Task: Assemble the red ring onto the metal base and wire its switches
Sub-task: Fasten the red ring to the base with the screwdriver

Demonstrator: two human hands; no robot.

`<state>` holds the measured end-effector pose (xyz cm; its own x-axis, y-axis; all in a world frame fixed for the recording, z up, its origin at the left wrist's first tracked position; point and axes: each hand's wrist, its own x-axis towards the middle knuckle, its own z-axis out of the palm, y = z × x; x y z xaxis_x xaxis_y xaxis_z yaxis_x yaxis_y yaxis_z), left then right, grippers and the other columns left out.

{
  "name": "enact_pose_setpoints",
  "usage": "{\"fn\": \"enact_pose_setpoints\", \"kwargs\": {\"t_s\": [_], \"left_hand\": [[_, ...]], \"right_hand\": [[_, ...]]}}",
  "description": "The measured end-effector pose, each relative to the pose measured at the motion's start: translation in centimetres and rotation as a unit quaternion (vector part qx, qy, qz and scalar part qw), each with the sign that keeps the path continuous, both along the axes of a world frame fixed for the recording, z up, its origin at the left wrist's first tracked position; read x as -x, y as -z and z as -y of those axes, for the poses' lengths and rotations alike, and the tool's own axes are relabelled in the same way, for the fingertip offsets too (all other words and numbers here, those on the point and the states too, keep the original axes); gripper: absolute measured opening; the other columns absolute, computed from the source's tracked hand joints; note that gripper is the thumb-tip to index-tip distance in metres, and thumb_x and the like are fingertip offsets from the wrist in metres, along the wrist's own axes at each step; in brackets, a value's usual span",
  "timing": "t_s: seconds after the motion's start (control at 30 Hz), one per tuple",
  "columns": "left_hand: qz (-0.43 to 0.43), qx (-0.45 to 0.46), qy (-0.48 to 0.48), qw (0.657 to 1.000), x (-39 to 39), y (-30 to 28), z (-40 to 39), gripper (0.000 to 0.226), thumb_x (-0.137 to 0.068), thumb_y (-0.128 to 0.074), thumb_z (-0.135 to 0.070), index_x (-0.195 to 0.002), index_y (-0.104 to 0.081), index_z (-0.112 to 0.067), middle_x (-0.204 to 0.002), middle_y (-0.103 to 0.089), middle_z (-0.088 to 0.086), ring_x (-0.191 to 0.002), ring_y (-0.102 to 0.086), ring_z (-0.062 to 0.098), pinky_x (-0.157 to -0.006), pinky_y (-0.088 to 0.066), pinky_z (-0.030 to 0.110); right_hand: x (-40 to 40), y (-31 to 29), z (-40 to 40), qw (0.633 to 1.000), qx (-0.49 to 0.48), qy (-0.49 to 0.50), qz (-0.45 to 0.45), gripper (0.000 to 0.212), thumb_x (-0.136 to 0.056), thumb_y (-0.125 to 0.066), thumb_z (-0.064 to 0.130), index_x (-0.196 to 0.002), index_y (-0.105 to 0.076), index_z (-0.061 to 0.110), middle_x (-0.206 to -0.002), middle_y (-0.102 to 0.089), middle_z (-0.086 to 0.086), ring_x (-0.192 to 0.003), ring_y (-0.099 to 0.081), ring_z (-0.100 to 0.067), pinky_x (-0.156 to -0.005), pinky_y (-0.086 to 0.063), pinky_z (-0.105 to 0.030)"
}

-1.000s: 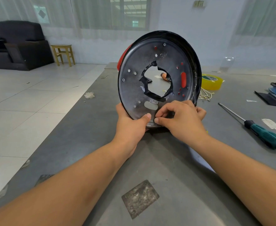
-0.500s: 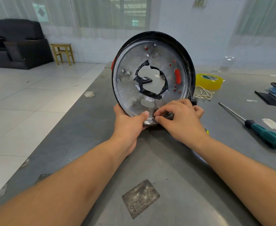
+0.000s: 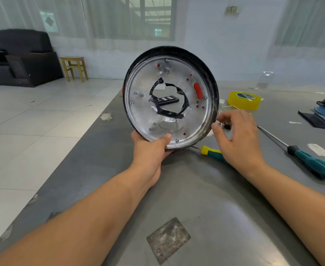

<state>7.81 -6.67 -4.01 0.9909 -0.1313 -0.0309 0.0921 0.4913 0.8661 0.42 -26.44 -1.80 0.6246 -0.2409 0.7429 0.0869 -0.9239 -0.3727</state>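
We find the base (image 3: 142, 114), a round metal disc with a black rim, stood on edge above the table (image 3: 205, 198), its bright face toward us. The left hand (image 3: 150, 150) grasps its lower edge, thumb pressed on the near face and fingers hidden behind. A ragged central opening is lined with black tape (image 3: 169, 114). The ring (image 3: 198, 90) sits behind the base; we see it only as red through a slot on the right, through several small holes, and as a sliver at the left rim. Screws sit in the face at top, left and bottom.

The right hand (image 3: 236, 137) hovers just right of the base, apart from the rim, fingers loosely bent and grasping nothing we can make out. Small dark parts (image 3: 227, 126) lie by its fingertips; we cannot tell what they are.

On the table: a yellow-collared screwdriver (image 3: 208, 150) partly under the right hand, a second screwdriver (image 3: 309, 164) farther right, a yellow tape roll (image 3: 243, 100) beyond, and a dark flat item (image 3: 167, 99) visible through the opening. A sofa (image 3: 21, 56) and stool (image 3: 74, 68) stand on the tiled floor at left
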Motion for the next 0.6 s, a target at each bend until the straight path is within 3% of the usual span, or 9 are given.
{"fn": "enact_pose_setpoints", "kwargs": {"t_s": [0.13, 0.2, 0.3, 0.4, 0.5, 0.6], "left_hand": [[-0.027, 0.029, -0.003, 0.999, -0.6, 0.1, 0.1, 0.055, -0.09, -0.074, 0.008, -0.12, -0.046, -0.028, -0.124, -0.068, 0.005, -0.105, -0.074, 0.021, -0.077, -0.066, 0.038], [-0.034, 0.041, -0.009, 0.999, -0.7, 0.1, 0.0, 0.054, -0.089, -0.074, 0.009, -0.119, -0.046, -0.027, -0.124, -0.068, 0.005, -0.105, -0.074, 0.022, -0.075, -0.066, 0.037], [-0.033, 0.04, -0.02, 0.998, -1.1, 0.0, -0.4, 0.054, -0.089, -0.075, 0.007, -0.121, -0.046, -0.026, -0.125, -0.068, 0.005, -0.106, -0.074, 0.022, -0.073, -0.065, 0.034], [-0.033, 0.046, -0.029, 0.998, -1.6, -0.3, -1.0, 0.057, -0.089, -0.076, 0.008, -0.127, -0.046, -0.023, -0.128, -0.068, 0.007, -0.11, -0.073, 0.025, -0.074, -0.066, 0.036], [-0.039, 0.051, -0.038, 0.997, -2.1, -0.5, -1.7, 0.057, -0.089, -0.074, 0.01, -0.13, -0.044, -0.018, -0.133, -0.065, 0.011, -0.114, -0.071, 0.029, -0.074, -0.066, 0.038], [-0.036, 0.054, -0.048, 0.997, -2.4, -0.6, -2.4, 0.052, -0.09, -0.071, 0.011, -0.124, -0.044, -0.018, -0.134, -0.063, 0.012, -0.115, -0.07, 0.03, -0.074, -0.066, 0.041]], "right_hand": [[1.4, 1.4, 1.8, 0.997, 0.0, 0.009, -0.077, 0.033, -0.101, -0.049, 0.046, -0.112, -0.062, 0.018, -0.108, -0.058, 0.005, -0.104, -0.052, -0.019, -0.089, -0.037, -0.031], [2.3, 1.6, 2.9, 0.991, 0.02, -0.001, -0.134, 0.048, -0.093, -0.043, 0.066, -0.115, -0.059, 0.026, -0.109, -0.058, 0.011, -0.099, -0.054, -0.012, -0.084, -0.042, -0.031], [3.3, 1.8, 4.2, 0.969, 0.025, -0.036, -0.242, 0.064, -0.079, -0.043, 0.087, -0.124, -0.052, 0.042, -0.108, -0.053, 0.024, -0.096, -0.054, 0.0, -0.075, -0.043, -0.021], [3.2, 2.2, 4.3, 0.952, 0.063, -0.046, -0.296, 0.063, -0.077, -0.045, 0.083, -0.126, -0.057, 0.045, -0.109, -0.051, 0.021, -0.1, -0.052, -0.003, -0.083, -0.043, -0.023], [2.9, 2.1, 4.0, 0.952, 0.076, -0.047, -0.293, 0.047, -0.087, -0.052, 0.068, -0.121, -0.066, 0.037, -0.109, -0.054, 0.014, -0.096, -0.054, -0.009, -0.083, -0.047, -0.03], [3.3, 1.9, 3.8, 0.951, 0.088, -0.079, -0.286, 0.045, -0.089, -0.052, 0.063, -0.119, -0.067, 0.034, -0.106, -0.058, 0.013, -0.093, -0.058, -0.009, -0.083, -0.05, -0.031]]}}
